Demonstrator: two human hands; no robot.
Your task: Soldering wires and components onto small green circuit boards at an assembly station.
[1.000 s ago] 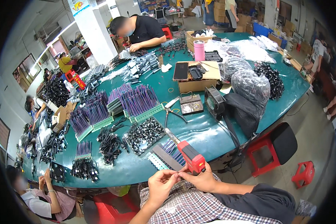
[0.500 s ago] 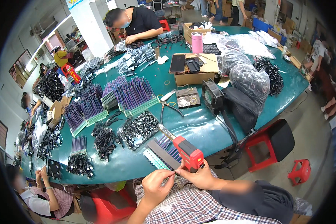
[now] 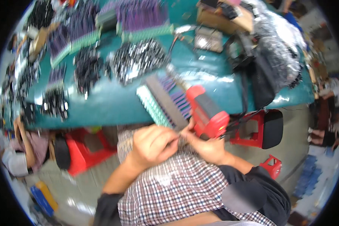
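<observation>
My right hand [image 3: 211, 150] is wrapped round a red and black heat gun [image 3: 206, 112], its metal nozzle pointing away over the table. Close beside it, my left hand [image 3: 151, 145] is closed in a pinch near the right fingertips; blur hides what small thing it holds. Just beyond both hands, a pale green toothed rack [image 3: 154, 106] lies at the table's near edge. A brown-grey bar [image 3: 165, 100] rests across the purple wires [image 3: 181, 103] beside that rack.
On the green table [image 3: 113, 113] stand a tray of small black parts [image 3: 139, 60], black cable bundles [image 3: 87, 71] and racks of purple wires [image 3: 143, 19]. Farther right are a black fan [image 3: 239, 51] and a black bag [image 3: 265, 81]. Red stools [image 3: 88, 152] stand below; another person sits left.
The view has tilted down and blurred, so the table sits higher and more of the apron shows. My hands stay close together, the heat gun still in the right one.
</observation>
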